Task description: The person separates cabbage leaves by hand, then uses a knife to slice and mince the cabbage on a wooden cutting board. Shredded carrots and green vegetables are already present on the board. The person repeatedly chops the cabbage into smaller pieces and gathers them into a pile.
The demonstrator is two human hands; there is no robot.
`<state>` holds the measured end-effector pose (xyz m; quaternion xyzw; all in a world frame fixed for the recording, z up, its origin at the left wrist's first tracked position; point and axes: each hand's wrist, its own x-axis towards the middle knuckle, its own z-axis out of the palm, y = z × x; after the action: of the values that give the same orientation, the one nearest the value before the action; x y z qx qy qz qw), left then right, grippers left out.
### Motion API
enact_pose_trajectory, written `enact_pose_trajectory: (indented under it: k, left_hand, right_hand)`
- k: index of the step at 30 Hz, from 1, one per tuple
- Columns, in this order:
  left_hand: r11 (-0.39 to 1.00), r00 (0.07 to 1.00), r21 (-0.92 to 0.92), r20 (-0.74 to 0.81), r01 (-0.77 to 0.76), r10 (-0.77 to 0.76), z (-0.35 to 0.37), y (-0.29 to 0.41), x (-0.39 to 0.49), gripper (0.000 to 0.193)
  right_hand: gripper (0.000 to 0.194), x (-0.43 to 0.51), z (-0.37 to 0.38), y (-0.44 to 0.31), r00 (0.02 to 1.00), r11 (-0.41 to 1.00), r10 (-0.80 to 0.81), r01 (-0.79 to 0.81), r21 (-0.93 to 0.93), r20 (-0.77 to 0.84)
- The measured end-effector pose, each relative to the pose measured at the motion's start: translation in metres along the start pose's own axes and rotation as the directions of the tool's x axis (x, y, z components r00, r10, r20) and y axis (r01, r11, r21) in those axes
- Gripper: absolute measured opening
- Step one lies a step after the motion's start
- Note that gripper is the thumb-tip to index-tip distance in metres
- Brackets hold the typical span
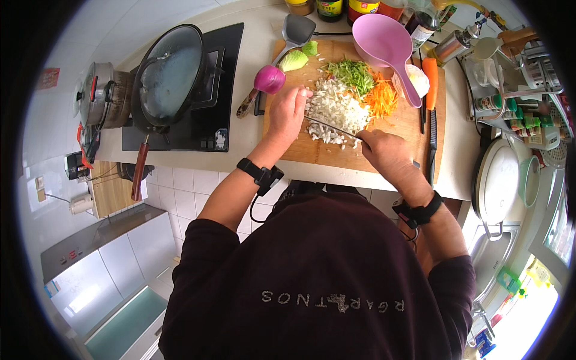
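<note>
My right hand (387, 150) grips the handle of a kitchen knife (330, 126), whose thin blade lies across a heap of chopped white vegetable (337, 105) on the wooden cutting board (297, 150). Near the blade's far end is my left hand (288, 110), beside the heap; whether it touches the blade cannot be told. Shredded green vegetable (353, 76) and shredded carrot (382, 100) border the white pieces. A purple onion (269, 79) and a green leafy piece (293, 60) are just beyond my left hand. A pink ladle (382, 40) rests over a pale cut vegetable (417, 81).
A whole carrot (430, 83), dark chopsticks (422, 114) and a black-handled utensil (432, 144) lie at the board's right. A grey spatula (298, 30) leans on its left. A lidded wok (171, 81) stands on the black cooktop (216, 130). Bottles (330, 9) line the back.
</note>
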<state>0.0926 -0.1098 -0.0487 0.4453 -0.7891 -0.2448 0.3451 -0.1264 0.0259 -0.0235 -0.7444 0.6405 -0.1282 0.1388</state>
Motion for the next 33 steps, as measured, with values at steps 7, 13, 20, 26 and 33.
enact_pose_trajectory:
  k: [7,13,20,26,33]
  left_hand:
    - [0.986,0.983,0.031,0.082,0.163,-0.165,-0.001,-0.001,-0.008,0.025]
    - [0.998,0.998,0.034,0.047,0.046,-0.047,0.006,0.000,0.002,0.025]
    - [0.994,0.990,0.004,-0.090,-0.110,0.110,0.012,0.001,0.021,0.025]
    - [0.996,0.993,-0.018,0.074,0.089,-0.087,0.017,-0.001,0.034,0.028]
    - [0.997,0.997,-0.003,0.019,-0.073,0.073,0.035,-0.008,0.050,0.031]
  right_hand:
    - [0.016,-0.001,-0.001,-0.001,0.998,1.000,-0.018,0.019,-0.024,0.055]
    - [0.014,0.005,-0.004,0.010,1.000,0.997,-0.014,0.014,-0.076,0.005]
    - [0.014,0.012,-0.005,0.016,0.998,0.999,-0.025,0.022,-0.047,-0.062]
    - [0.008,0.014,-0.012,0.018,1.000,1.000,-0.007,0.007,-0.023,-0.014]
    - [0.008,0.021,-0.010,0.019,0.991,0.991,0.131,-0.130,-0.033,0.016]
